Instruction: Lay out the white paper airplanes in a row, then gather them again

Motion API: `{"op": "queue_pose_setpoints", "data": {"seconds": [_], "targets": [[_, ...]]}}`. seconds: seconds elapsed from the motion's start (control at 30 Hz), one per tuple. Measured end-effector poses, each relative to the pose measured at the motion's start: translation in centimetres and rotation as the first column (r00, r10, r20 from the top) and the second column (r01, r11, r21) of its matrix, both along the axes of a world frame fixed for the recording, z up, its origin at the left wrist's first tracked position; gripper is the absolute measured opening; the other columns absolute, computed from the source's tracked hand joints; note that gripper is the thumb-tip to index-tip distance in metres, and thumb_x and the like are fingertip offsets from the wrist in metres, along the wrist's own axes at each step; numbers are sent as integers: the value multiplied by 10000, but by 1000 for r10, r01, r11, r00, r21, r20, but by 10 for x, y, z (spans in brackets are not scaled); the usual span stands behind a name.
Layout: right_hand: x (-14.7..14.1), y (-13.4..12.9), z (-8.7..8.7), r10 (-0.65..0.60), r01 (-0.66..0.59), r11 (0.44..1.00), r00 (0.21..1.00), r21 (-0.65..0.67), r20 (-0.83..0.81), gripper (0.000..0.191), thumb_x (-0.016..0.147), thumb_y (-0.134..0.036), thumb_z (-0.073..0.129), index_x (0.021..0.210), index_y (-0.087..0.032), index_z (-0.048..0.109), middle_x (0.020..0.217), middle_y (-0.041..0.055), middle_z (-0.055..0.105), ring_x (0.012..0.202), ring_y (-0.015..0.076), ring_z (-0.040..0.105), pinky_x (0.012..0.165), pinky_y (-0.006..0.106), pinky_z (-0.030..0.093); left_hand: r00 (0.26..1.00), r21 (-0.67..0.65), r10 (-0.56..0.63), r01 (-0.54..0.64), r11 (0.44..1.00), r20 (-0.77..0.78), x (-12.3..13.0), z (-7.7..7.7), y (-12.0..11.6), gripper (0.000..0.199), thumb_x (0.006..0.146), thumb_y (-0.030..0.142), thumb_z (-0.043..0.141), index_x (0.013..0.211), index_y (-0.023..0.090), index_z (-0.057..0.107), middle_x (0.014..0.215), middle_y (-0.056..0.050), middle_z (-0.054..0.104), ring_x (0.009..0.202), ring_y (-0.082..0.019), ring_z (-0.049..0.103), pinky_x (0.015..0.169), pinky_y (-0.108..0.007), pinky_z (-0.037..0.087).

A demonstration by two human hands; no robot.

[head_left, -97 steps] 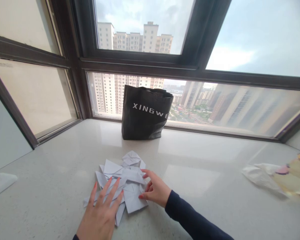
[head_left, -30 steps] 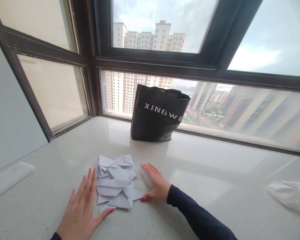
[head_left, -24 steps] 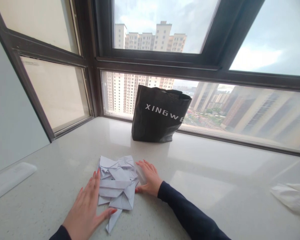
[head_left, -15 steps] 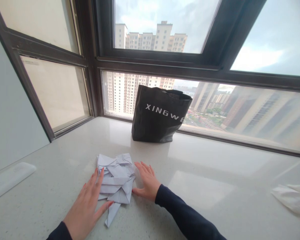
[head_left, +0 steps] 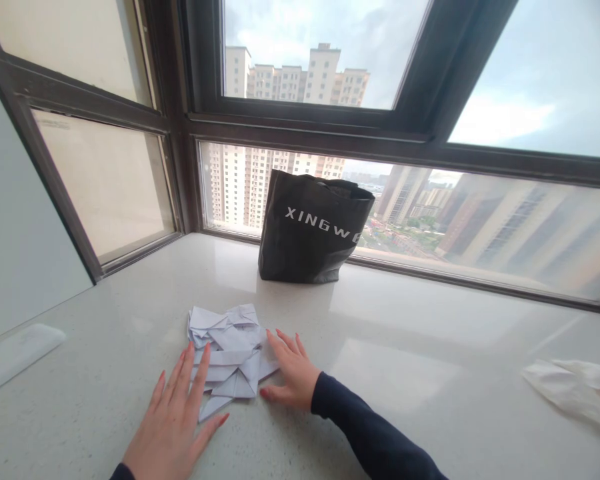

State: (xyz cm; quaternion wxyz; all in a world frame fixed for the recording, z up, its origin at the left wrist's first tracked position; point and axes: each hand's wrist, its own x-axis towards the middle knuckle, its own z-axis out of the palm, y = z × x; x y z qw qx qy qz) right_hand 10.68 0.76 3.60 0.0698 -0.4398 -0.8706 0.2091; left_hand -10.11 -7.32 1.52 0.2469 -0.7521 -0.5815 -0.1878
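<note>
A loose pile of folded white papers (head_left: 233, 347) lies on the pale speckled counter (head_left: 380, 427). At its left and near edge is my left hand (head_left: 173, 413), fingers spread, the fingertips touching or just over the papers. My right hand (head_left: 293, 373) rests at the pile's right side with its fingers apart; a paper point reaches out beneath or beside it. Neither hand grips anything. Some of the papers' left edge is hidden behind my left fingers.
A black bag (head_left: 313, 230) with white lettering stands upright behind the pile, near the window frame (head_left: 300, 130). A white flat object (head_left: 20, 357) lies at the far left. Crumpled white material (head_left: 575, 393) is at the right edge.
My left hand's fingers have spread wider, and it sits slightly lower. The strip at the pile's near edge has drawn in, and a paper point now sticks out at the right. The view has shifted slightly.
</note>
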Motion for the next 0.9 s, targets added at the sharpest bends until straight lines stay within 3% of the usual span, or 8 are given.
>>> {"op": "queue_pose_setpoints", "data": {"seconds": [0.17,0.27,0.37,0.53,0.73,0.9], "targets": [[28,-9,-5,-78,79,997,994,10,-76,787,642,-279,516,1302,-5,188,1346,189,256,1259,257,145,1010,471,87,985,-51,-129,124,991,-114,40,6,-13,592,749,387,415,1266,114,321,1316,-156,328,1215,-288,249,926,-432,252],[41,-10,-14,-95,98,995,990,24,-105,756,661,-289,503,1293,4,211,1337,208,262,1251,274,170,1005,485,120,965,-105,-209,194,975,-157,62,7,3,533,727,334,423,1219,131,404,1314,-104,351,1231,-262,213,931,-443,236],[48,-9,-24,-93,102,993,986,63,-140,705,686,-268,477,1287,3,229,1334,209,270,1247,272,184,1004,487,142,970,-151,-199,178,972,-141,72,7,32,496,757,310,378,1220,135,404,1325,-73,336,1236,-231,207,943,-463,212],[49,-6,-35,-112,143,984,963,109,-247,562,740,-196,382,1256,5,287,1295,213,344,1226,248,257,1000,478,185,980,-112,-168,156,981,-106,67,0,59,434,827,355,299,1206,186,426,1320,-28,348,1225,-202,239,962,-470,172],[52,-5,-34,-164,246,960,883,136,-439,467,766,-183,341,1220,-76,357,1234,174,444,1163,212,380,969,425,294,993,-138,-104,95,986,-62,45,-9,60,421,813,297,292,1166,167,480,1266,-50,425,1162,-207,356,924,-443,249],[57,-2,-34,-160,271,941,885,205,-437,457,779,-177,339,1232,-118,351,1234,147,452,1165,200,376,967,423,300,996,-128,-67,58,990,-60,49,2,53,453,784,304,328,1178,130,466,1275,-66,409,1180,-218,329,939,-451,242]]}}
